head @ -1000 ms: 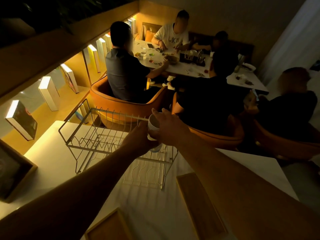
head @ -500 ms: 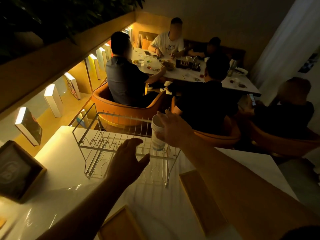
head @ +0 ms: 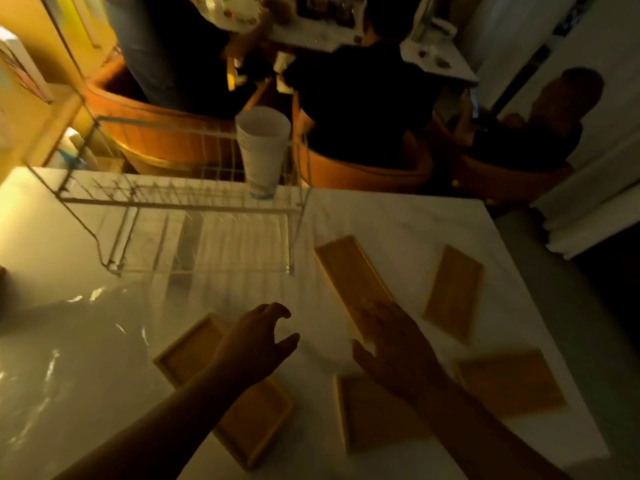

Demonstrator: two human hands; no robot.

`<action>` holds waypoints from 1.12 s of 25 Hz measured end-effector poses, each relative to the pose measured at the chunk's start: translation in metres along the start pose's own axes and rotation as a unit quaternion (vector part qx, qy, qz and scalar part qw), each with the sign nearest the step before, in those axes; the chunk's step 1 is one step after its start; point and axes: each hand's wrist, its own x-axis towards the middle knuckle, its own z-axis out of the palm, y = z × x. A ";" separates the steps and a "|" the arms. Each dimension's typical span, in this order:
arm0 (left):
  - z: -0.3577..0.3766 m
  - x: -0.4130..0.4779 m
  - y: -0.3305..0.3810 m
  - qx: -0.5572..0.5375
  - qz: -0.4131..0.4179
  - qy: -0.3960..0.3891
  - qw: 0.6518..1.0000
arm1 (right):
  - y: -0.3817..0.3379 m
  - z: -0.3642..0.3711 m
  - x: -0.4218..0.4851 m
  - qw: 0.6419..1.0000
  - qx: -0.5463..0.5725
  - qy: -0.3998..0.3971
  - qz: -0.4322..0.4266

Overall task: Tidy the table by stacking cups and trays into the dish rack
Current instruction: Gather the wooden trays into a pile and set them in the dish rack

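Since half a second ago, our right hand (head: 391,344) has let go of the cup stack (head: 263,150) and dropped to the lower middle of the frame, and our left hand (head: 256,341) has drawn back beside it. The view has tipped down onto the table (head: 398,220).

- Cup stack: white, nested, upright in the right end of the wire dish rack (head: 180,202), upper centre of the frame. Nothing is touching it.
- Left hand: holds nothing, fingers loosely curled and thumb apart. It hovers just above the lower-left tray (head: 188,353), and the forearm crosses that tray.
- Right hand: holds nothing, fingers spread flat over the near end of the long centre tray (head: 349,271). The hand is blurred, so we cannot tell whether it touches the tray.
- The two hands are apart, with bare white cloth between them.
- Other trays (all wooden and flat on the cloth): right tray (head: 453,292) at centre right, lower-right tray (head: 509,382), and lower-centre tray (head: 370,417), which lies partly under the right forearm.
- Top of the frame: seated people in orange chairs (head: 363,171), dim.
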 end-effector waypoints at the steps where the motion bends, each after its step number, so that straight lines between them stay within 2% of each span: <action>1: 0.019 -0.003 0.004 -0.002 0.004 -0.028 1.000 | 0.018 0.015 -0.021 0.999 -0.002 -0.027 0.025; 9: 0.148 -0.022 0.043 0.059 -0.019 -0.157 0.986 | 0.151 0.098 -0.123 0.978 -0.001 -0.126 0.169; 15: 0.199 -0.033 0.058 0.110 -0.082 -0.178 0.974 | 0.200 0.132 -0.136 0.952 0.055 -0.145 0.262; 18: 0.209 -0.033 0.059 0.136 -0.091 -0.142 0.976 | 0.204 0.144 -0.135 0.942 0.079 -0.158 0.286; 21: 0.209 -0.025 0.055 0.140 -0.153 -0.090 0.974 | 0.197 0.157 -0.130 0.949 0.083 -0.155 0.263; 25: 0.206 -0.020 0.056 0.162 -0.180 -0.045 0.969 | 0.196 0.164 -0.120 0.955 0.090 -0.153 0.239; 28: 0.207 -0.014 0.086 0.127 -0.175 0.005 0.976 | 0.212 0.152 -0.122 0.958 0.129 -0.112 0.228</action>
